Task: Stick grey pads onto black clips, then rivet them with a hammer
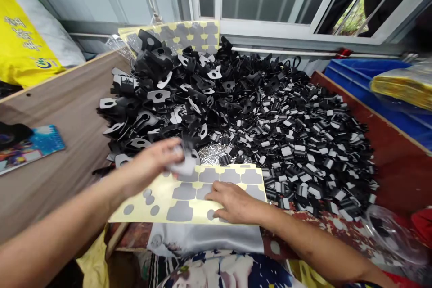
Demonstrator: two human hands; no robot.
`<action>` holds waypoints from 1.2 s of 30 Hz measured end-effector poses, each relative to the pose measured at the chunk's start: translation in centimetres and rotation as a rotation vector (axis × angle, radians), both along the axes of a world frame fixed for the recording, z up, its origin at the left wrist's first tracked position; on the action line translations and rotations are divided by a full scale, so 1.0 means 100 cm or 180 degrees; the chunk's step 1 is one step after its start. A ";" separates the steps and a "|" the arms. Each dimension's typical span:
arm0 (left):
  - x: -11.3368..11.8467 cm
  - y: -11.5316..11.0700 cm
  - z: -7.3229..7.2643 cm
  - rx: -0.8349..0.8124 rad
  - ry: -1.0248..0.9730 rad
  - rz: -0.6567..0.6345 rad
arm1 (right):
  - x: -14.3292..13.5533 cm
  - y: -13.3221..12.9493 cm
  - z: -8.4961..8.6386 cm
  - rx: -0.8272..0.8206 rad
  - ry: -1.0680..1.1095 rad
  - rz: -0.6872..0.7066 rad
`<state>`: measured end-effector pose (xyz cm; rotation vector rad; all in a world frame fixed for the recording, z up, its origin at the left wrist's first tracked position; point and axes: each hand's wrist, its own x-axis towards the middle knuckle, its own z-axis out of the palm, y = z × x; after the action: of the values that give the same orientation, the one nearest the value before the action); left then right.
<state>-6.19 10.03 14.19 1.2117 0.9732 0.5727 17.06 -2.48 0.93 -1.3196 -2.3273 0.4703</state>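
My left hand (158,157) is closed around a black plastic clip with a grey adhesive pad (184,165), blurred by motion, just above the upper edge of a pale yellow sticker sheet (158,213). Grey die-cut stickers (180,210) cover part of that sheet, with round ones towards its left and bare backing between. Resting on the sheet's right half, my right hand (234,202) has thumb and fingers apart, the fingertips touching the sheet beside a grey sticker. Behind the sheet, small silver metal pieces (216,153) lie in a heap.
Larger black clips with grey pads (158,96) pile up at left centre; small black clips (303,144) spread rightward. More sticker sheets (199,36) lean at the back. A blue crate (351,72) stands right, a clear plastic container (388,234) front right, a booklet (43,146) left.
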 end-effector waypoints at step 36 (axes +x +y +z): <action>0.081 -0.089 -0.133 -0.0659 -0.1296 0.0570 | 0.016 -0.012 -0.010 -0.1071 0.2475 -0.1489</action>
<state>1.91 1.11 0.89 0.7873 0.7736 0.8035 18.67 -3.65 -0.10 -1.4259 -1.2996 1.0219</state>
